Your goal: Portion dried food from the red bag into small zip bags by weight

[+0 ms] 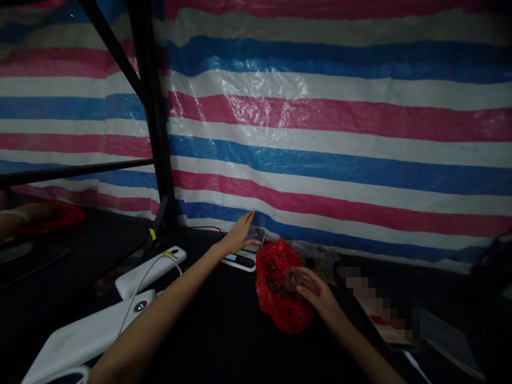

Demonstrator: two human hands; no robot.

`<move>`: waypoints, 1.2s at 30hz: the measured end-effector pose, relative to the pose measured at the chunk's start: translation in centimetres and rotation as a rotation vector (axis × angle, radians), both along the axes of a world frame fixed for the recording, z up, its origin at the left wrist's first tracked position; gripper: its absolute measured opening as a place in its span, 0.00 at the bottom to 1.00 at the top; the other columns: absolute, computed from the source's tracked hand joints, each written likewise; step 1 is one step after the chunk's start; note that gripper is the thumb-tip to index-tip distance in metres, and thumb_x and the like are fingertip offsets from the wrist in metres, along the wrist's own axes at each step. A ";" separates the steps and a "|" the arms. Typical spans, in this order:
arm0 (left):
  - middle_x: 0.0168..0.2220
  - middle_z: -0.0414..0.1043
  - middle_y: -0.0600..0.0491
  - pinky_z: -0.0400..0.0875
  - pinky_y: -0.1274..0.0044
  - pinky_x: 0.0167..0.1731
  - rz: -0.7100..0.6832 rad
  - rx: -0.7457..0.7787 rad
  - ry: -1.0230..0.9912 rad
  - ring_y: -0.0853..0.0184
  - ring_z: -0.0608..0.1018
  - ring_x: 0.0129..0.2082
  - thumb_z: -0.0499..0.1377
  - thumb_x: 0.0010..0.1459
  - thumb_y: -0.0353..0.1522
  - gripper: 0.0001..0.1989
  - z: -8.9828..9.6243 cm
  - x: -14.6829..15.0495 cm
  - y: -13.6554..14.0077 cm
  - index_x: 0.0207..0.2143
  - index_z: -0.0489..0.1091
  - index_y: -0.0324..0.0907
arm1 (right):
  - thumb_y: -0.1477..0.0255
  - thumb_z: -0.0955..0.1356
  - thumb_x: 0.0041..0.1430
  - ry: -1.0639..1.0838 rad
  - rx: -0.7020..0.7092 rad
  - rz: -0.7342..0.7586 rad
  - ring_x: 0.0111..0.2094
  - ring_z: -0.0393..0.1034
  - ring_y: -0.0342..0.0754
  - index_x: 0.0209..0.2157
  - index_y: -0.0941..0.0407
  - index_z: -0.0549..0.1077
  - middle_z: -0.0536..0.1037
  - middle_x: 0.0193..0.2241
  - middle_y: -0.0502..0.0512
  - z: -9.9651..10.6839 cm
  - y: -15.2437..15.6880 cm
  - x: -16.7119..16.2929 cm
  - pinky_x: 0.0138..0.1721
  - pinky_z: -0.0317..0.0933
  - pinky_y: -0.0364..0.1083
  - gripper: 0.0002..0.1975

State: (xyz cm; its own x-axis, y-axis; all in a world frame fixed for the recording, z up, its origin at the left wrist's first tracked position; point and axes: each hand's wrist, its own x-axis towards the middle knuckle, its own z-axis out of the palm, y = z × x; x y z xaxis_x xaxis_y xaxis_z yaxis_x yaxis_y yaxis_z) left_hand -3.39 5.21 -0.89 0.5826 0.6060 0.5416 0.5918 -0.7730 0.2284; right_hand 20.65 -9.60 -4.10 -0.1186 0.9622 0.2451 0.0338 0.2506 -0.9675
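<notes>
My right hand (314, 288) grips a small clear plastic cup (293, 276) with some brown bits in it. The cup is over an open red plastic bag (282, 314) that holds many small brownish pieces, too dark to name. My left hand (240, 234) reaches out above a white digital scale (242, 260) with a lit display, its fingers stretched and the thumb apart. Close by its fingers, a clear see-through item (256, 234) is at the scale's back; whether the hand touches it I cannot tell.
White power banks (92, 328) with a cable lie at the left. Behind the red bag are clear plastic bags (320, 256). A phone-like device (384, 320) and a clear pouch (450, 341) lie right. Striped sheeting (320, 117) hangs behind; another person's hand (40, 210) is far left.
</notes>
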 end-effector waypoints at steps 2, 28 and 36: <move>0.59 0.44 0.35 0.48 0.64 0.55 0.059 -0.100 0.062 0.54 0.51 0.59 0.54 0.48 0.49 0.45 -0.5 -0.3 1.7 0.59 0.40 0.33 | 0.58 0.71 0.39 -0.006 0.003 -0.017 0.43 0.69 0.56 0.38 0.55 0.71 0.75 0.40 0.61 0.2 0.0 0.1 0.45 0.62 0.55 0.23; 0.35 0.70 0.49 0.67 0.78 0.31 -0.498 -0.635 -0.658 0.69 0.74 0.31 0.65 0.41 0.35 0.34 4.9 2.7 -1.7 0.51 0.59 0.38 | 0.64 0.67 0.48 -0.640 0.420 -0.207 0.35 0.69 0.49 0.41 0.55 0.70 0.75 0.39 0.55 12.7 8.6 -2.5 0.37 0.61 0.49 0.18; 0.35 0.70 0.49 0.67 0.78 0.32 -0.396 -0.612 -0.686 0.69 0.74 0.31 0.64 0.42 0.36 0.33 5.0 1.8 -1.4 0.51 0.59 0.38 | 0.64 0.65 0.52 -1.062 0.627 -0.322 0.37 0.67 0.51 0.44 0.52 0.68 0.74 0.40 0.54 12.9 7.5 -2.0 0.38 0.57 0.51 0.17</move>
State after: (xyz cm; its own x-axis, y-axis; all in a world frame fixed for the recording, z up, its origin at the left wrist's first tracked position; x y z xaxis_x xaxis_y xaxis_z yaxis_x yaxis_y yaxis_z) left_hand -1.61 3.76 4.08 0.4812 0.7227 0.4962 -0.0916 -0.5215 0.8483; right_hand 18.69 -2.08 8.75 -0.3182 0.7381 0.5949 0.8596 0.4893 -0.1472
